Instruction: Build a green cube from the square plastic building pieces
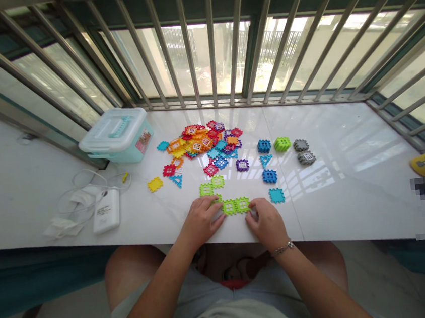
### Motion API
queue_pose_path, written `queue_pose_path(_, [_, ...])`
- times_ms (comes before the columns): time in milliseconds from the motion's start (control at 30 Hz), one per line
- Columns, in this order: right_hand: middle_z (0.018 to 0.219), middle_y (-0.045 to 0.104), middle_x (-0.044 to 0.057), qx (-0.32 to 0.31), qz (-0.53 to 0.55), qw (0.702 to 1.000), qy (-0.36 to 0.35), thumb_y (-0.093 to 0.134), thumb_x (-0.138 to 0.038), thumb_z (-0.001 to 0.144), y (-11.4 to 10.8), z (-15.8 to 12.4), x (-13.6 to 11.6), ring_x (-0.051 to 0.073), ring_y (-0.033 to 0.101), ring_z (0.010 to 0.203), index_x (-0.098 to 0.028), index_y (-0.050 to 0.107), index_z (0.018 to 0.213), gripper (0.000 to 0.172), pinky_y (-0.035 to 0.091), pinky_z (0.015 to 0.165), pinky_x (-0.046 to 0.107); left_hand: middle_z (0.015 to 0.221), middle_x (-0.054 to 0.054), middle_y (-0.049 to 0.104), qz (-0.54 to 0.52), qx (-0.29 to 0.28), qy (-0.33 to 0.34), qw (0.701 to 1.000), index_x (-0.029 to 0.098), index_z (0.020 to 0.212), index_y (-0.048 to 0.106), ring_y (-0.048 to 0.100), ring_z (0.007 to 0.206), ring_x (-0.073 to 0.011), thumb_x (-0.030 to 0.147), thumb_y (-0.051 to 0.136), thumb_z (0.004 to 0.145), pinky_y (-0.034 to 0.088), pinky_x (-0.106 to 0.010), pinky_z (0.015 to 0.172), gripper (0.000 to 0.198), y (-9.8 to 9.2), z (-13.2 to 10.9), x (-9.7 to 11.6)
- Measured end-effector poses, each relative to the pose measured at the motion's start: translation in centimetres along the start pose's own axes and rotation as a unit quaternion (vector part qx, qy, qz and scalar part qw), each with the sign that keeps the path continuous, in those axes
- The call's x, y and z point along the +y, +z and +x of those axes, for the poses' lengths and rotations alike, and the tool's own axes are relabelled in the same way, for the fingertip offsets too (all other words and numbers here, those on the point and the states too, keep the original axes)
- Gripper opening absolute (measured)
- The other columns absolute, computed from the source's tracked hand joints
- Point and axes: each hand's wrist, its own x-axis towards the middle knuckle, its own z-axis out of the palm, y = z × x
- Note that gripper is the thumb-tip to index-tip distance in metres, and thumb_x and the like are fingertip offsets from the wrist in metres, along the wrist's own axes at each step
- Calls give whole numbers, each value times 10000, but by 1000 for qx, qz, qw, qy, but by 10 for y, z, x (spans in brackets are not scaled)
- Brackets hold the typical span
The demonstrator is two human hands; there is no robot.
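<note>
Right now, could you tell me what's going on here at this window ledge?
A person is seated at a white stone ledge, with their left hand and right hand at either end of a row of lime-green waffle blocks. A heap of multicoloured waffle blocks lies further along, beside a lidded plastic storage box.

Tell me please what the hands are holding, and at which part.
The left hand and right hand grip a row of linked green plastic tiles at its two ends.
</note>
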Motion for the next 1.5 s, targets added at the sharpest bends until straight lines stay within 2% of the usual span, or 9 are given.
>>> queue_pose_path(167, [988, 669, 69, -3, 5, 1000, -7, 590, -148, 920, -1, 0, 0, 251, 636, 908, -234, 587, 1071, 173, 527, 850, 406, 1318, -106, 711, -2, -1, 0, 1000, 253, 1244, 714, 653, 1248, -294, 329, 717, 1001, 518, -502, 1103, 255, 0, 1, 0])
queue_pose_path(333, [1132, 668, 108, -9, 25, 1000, -11, 637, -217, 965, -4, 2, -4, 281, 645, 1092, -232, 592, 1135, 177, 544, 989, 454, 1315, -107, 714, -4, -7, 2, 1000, 242, 1244, 709, 651, 1250, -286, 332, 718, 1000, 512, -492, 1110, 260, -2, 1, 1])
queue_pose_path(500, [1336, 654, 153, -10, 1, 1000, -27, 749, -371, 958, -2, 3, -2, 328, 618, 1240, -223, 602, 1239, 350, 523, 1069, 517, 1313, -102, 718, -7, -19, 10, 1000, 239, 1232, 710, 650, 1254, -286, 344, 709, 1009, 501, -494, 1114, 247, -4, 2, 3])
queue_pose_path(667, [1325, 678, 146, -14, -2, 999, -38, 725, -320, 957, 0, 3, 0, 320, 640, 1222, -227, 607, 1242, 322, 517, 1072, 526, 1293, -97, 725, -14, -21, 13, 1000, 252, 1232, 715, 662, 1235, -281, 343, 710, 1010, 504, -489, 1105, 240, -4, 2, 3])
queue_pose_path(967, [1260, 652, 158, 32, 9, 999, -19, 717, -276, 933, 1, 1, -2, 337, 618, 1214, -227, 571, 1240, 343, 532, 1058, 561, 1265, -99, 750, -22, -6, 21, 1000, 243, 1277, 690, 675, 1211, -277, 357, 718, 1006, 509, -494, 1097, 295, -2, 1, 2])
queue_pose_path(1033, [1257, 647, 154, 33, 14, 999, -20, 731, -290, 937, 1, 1, -2, 332, 613, 1212, -227, 557, 1239, 353, 532, 1062, 558, 1253, -94, 755, -25, -8, 23, 999, 245, 1236, 706, 677, 1201, -271, 328, 706, 1008, 508, -489, 1098, 242, -3, 1, 2])
queue_pose_path(1133, [1253, 646, 146, 22, 24, 999, -27, 752, -312, 943, -2, 0, -3, 323, 613, 1203, -230, 547, 1231, 363, 539, 1055, 543, 1276, -88, 751, -16, -25, 29, 999, 250, 1187, 731, 671, 1199, -267, 229, 649, 1010, 499, -490, 1105, 196, -5, 1, 4])
queue_pose_path(1233, [1246, 651, 139, 4, 41, 998, -40, 759, -332, 950, -4, 1, -4, 315, 619, 1193, -239, 556, 1211, 344, 546, 1045, 528, 1345, -85, 732, -4, -48, 50, 998, 261, 1251, 736, 656, 1229, -276, 175, 639, 984, 486, -506, 1126, 297, -7, 2, 5])
queue_pose_path(1500, [1148, 674, 105, -38, 51, 996, -69, 703, -291, 989, -6, 0, -7, 287, 642, 1102, -252, 600, 1116, 169, 556, 986, 480, 1385, -68, 715, 0, -74, 76, 994, 339, 1329, 739, 647, 1278, -267, 244, 653, 1008, 472, -497, 1159, 345, -12, 5, 7])
